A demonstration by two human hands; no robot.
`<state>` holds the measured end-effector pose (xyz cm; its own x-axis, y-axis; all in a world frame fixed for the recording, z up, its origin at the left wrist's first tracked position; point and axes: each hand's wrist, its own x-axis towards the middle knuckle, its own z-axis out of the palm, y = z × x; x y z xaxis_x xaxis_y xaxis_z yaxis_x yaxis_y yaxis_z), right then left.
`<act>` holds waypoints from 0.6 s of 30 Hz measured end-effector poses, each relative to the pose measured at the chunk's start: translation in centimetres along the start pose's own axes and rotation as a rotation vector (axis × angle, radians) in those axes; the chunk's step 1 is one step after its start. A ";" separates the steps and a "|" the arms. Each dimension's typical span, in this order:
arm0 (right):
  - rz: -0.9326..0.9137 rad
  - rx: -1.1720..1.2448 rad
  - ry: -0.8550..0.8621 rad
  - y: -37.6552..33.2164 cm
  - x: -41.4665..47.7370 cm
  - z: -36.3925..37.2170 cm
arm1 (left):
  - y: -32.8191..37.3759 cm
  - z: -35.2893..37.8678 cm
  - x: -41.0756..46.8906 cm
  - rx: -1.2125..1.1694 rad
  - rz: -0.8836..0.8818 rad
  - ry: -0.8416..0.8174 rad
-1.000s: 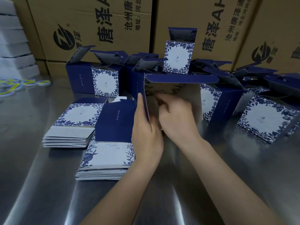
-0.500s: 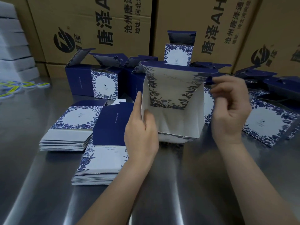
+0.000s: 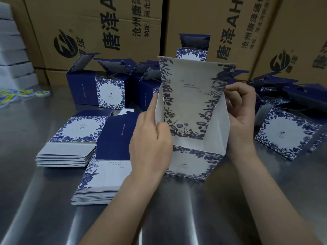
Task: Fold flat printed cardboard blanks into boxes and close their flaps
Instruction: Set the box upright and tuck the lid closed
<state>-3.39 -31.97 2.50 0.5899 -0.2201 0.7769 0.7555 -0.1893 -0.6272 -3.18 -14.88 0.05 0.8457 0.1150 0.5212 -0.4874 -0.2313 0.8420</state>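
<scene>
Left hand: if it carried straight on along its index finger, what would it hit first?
Likely the folded navy boxes standing behind; the left hand points away along the left wall of the held box. Depth is unclear.

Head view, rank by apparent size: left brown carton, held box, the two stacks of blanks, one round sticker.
1. left brown carton, cropped by frame.
2. held box, nearest camera.
3. near stack of blanks and far stack of blanks: alike, unranked.
4. round sticker.

Left grip (image 3: pixel 150 144) pinching, index extended; right grip (image 3: pixel 242 110) curled, clasping; forearms angled inward.
</scene>
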 end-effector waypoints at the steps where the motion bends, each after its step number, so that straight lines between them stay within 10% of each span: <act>1: 0.008 0.006 0.004 0.1 0.0 0.0 | 0.0 0.0 0.0 -0.014 0.000 0.001; 18: 0.136 -0.047 0.010 0.8 0.0 -0.1 | -0.2 -0.2 0.5 -0.396 -0.069 -0.157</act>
<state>-2.83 -32.20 1.97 0.6828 -0.2565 0.6841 0.6543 -0.2020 -0.7288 -2.72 -14.58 0.20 0.8870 -0.0382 0.4601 -0.4487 0.1636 0.8786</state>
